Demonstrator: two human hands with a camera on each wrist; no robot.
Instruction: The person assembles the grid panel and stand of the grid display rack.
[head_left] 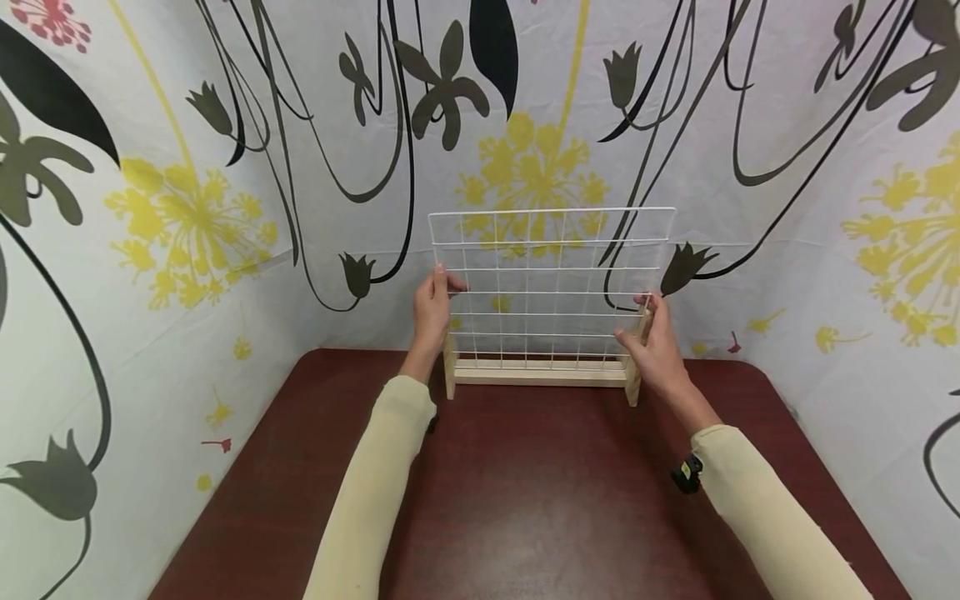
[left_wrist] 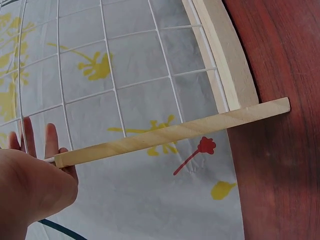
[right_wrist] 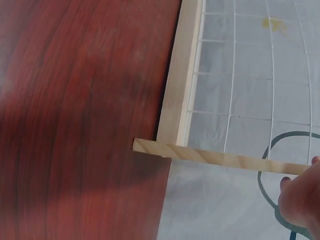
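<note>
A white wire grid rack (head_left: pixel 555 292) stands upright at the far side of the table, on a pale wooden frame with a bottom bar (head_left: pixel 540 377) and two short side posts. My left hand (head_left: pixel 431 315) grips its left edge at the top of the left post (left_wrist: pixel 170 134), fingers reaching behind the wires. On the other side, my right hand (head_left: pixel 662 350) holds the rack's right edge by the top of the right post (right_wrist: pixel 220 158), thumb in front and fingertips behind. The right wrist view shows only part of that hand (right_wrist: pixel 301 200) at its edge.
The dark red wooden table (head_left: pixel 540 500) spreads out in front of the rack. Close behind and to both sides hangs a white cloth (head_left: pixel 750 250) printed with flowers. Both forearms, in pale yellow sleeves (head_left: pixel 375 483), reach over the table.
</note>
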